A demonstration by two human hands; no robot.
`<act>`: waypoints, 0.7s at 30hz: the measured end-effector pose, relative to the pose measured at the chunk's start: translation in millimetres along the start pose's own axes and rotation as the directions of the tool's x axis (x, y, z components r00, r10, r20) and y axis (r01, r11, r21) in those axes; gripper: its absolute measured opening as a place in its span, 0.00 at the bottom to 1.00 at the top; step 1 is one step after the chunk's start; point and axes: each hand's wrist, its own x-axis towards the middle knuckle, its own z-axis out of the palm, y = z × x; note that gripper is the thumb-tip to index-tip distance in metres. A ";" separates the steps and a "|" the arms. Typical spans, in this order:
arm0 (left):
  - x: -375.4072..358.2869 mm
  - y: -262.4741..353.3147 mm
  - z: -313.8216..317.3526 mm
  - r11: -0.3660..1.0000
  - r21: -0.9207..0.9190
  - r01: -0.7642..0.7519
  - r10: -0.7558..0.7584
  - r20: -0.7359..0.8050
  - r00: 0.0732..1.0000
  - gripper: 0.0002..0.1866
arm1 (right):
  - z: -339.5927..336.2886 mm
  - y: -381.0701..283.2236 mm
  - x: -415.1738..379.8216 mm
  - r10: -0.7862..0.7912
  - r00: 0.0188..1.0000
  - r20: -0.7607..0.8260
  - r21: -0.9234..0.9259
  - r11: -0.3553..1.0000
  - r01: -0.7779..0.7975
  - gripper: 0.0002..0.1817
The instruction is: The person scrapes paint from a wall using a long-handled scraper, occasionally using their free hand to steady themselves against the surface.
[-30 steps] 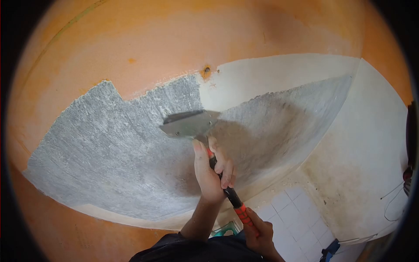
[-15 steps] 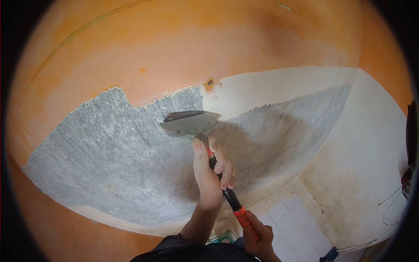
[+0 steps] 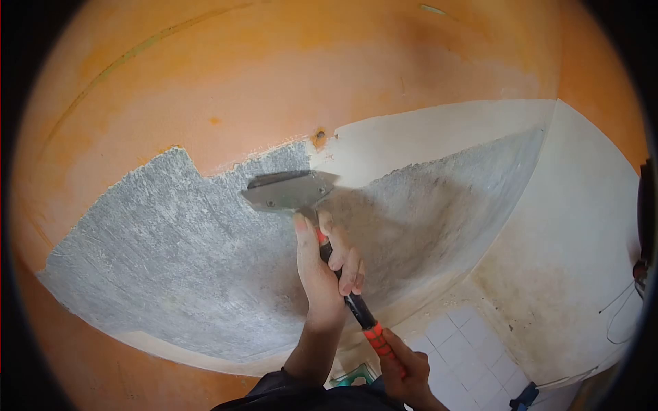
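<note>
A wide metal scraper blade [image 3: 288, 190] lies flat against the wall, at the edge where grey scraped plaster [image 3: 171, 240] meets orange paint [image 3: 274, 82]. Its black and red handle [image 3: 358, 314] runs down to the right. My left hand [image 3: 319, 274] grips the handle just below the blade, thumb pointing up along it. Lower down, my right hand [image 3: 408, 370] holds the red end of the handle. A small screw hole [image 3: 319, 135] sits just above the blade.
A white wall patch [image 3: 425, 137] lies right of the blade, and a stained white side wall [image 3: 582, 240] meets it at the corner. White floor tiles [image 3: 473, 349] show below, with a blue object [image 3: 524, 396] and a thin wire [image 3: 620, 308] at right.
The scraper blade has shifted a little to the left along the paint edge, and both hands have moved with it. Both hands have kept their grip.
</note>
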 end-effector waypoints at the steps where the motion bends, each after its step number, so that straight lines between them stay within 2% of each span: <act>1: 2.0 1.4 3.5 1.000 -0.002 -0.009 0.009 -0.005 1.000 0.24 | 1.1 -1.9 -1.6 0.004 1.000 0.001 0.000 1.000 -0.004 0.22; 4: -5.9 -0.3 -4.2 1.000 -0.030 -0.009 0.009 0.015 1.000 0.24 | 5.6 0.0 -2.4 0.019 1.000 -0.014 0.000 1.000 -0.019 0.22; 6: -5.8 0.2 0.2 1.000 -0.016 -0.005 0.004 -0.050 0.999 0.23 | 7.8 12.8 -9.0 -0.068 0.992 -0.107 -0.224 0.974 0.042 0.23; 9: 9.7 4.7 13.7 0.999 0.016 -0.039 0.039 -0.007 0.999 0.23 | -2.4 5.3 7.9 -0.060 0.996 -0.065 -0.176 0.983 0.048 0.23; 10: 9.4 4.8 14.4 0.999 0.007 -0.039 0.039 -0.004 0.999 0.23 | -5.0 4.8 4.3 -0.040 0.998 -0.038 -0.219 0.975 0.031 0.24; 14: 2.9 1.8 4.7 0.998 0.039 -0.045 0.045 -0.004 0.999 0.23 | 1.7 4.7 1.5 -0.126 0.989 -0.081 -0.270 0.958 0.101 0.25; 15: 5.3 3.4 11.1 0.998 0.037 -0.041 0.042 -0.009 0.999 0.23 | -1.6 2.9 3.7 -0.120 0.989 -0.081 -0.271 0.958 0.094 0.25; 17: 12.9 8.1 25.3 0.992 0.123 -0.026 0.036 -0.080 0.996 0.24 | -6.8 -0.3 7.7 -0.040 0.998 -0.043 -0.095 0.995 0.036 0.25; 19: 8.5 6.4 17.9 0.996 0.065 -0.054 0.057 -0.039 0.998 0.23 | -3.8 -1.1 4.7 -0.072 0.996 -0.044 -0.125 0.990 0.066 0.25; 21: 3.6 5.4 9.0 0.999 0.033 -0.019 0.020 -0.031 0.999 0.23 | 2.0 4.1 -3.7 0.067 0.996 -0.056 -0.138 0.988 -0.075 0.26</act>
